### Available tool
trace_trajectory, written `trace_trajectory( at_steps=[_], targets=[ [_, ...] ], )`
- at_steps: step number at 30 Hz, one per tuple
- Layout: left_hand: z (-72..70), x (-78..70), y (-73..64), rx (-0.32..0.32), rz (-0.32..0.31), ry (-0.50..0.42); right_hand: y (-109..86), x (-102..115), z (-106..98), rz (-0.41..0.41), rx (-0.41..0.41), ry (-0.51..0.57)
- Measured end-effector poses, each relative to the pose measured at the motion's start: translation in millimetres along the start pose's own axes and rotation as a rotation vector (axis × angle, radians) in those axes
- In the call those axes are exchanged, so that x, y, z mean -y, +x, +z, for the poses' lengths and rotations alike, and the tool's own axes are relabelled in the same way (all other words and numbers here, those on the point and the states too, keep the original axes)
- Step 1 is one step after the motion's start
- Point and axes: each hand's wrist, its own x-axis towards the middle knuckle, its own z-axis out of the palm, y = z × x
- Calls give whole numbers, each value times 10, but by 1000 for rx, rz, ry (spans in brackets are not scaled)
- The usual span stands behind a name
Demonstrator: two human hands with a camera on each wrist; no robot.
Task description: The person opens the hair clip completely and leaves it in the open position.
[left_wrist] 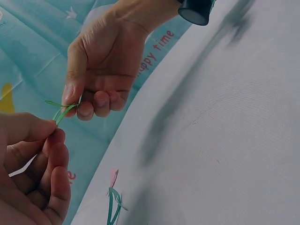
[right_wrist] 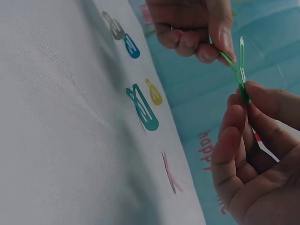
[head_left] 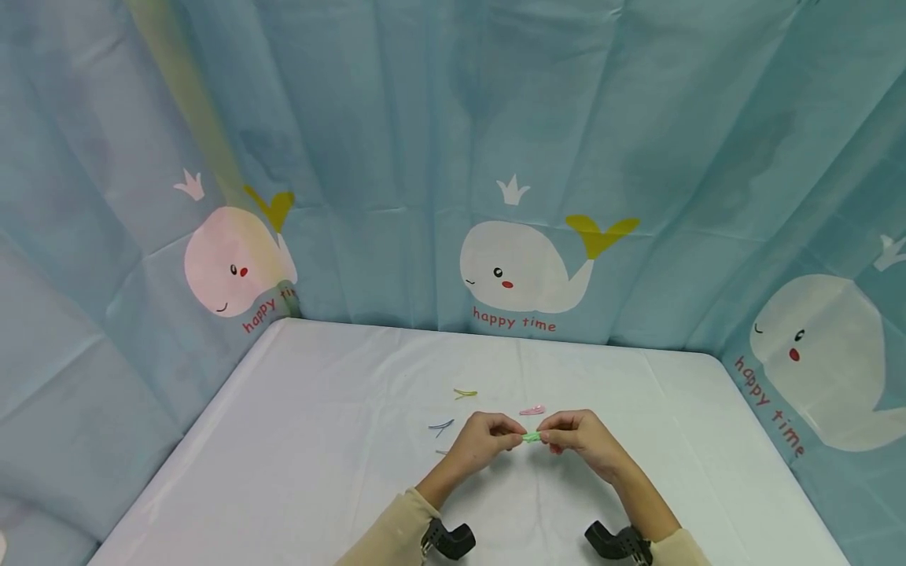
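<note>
A green snap hair clip point(head_left: 532, 437) is held up between both hands, over the white table. My left hand point(head_left: 485, 445) pinches one end between thumb and fingertips. At the other end, the thumb and fingers of my right hand point(head_left: 576, 440) grip it. Seen from the right wrist, the green clip point(right_wrist: 241, 79) has its two arms spread apart, the left fingertips on one arm and the right ones on the joined end. Just beyond the hands lies a pink hair clip point(head_left: 532, 410).
A yellow clip point(head_left: 465, 393) and a blue clip point(head_left: 441, 426) lie left of the hands. A greyish clip point(head_left: 442, 452) is partly hidden by the left hand. A larger teal clip point(right_wrist: 146, 112) shows in the wrist views. A whale-printed curtain point(head_left: 396, 157) borders the table point(head_left: 283, 472).
</note>
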Motion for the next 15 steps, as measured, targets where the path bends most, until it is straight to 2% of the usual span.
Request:
trace_trajectory(
  at_steps=[7,15],
  targets=[
    [18,-24,0,14,-75,7,-13,-3,6,-9,9,-31],
    [33,-22,-14,33,-83,51,-13,-15,12,8,-2,-90]
  ],
)
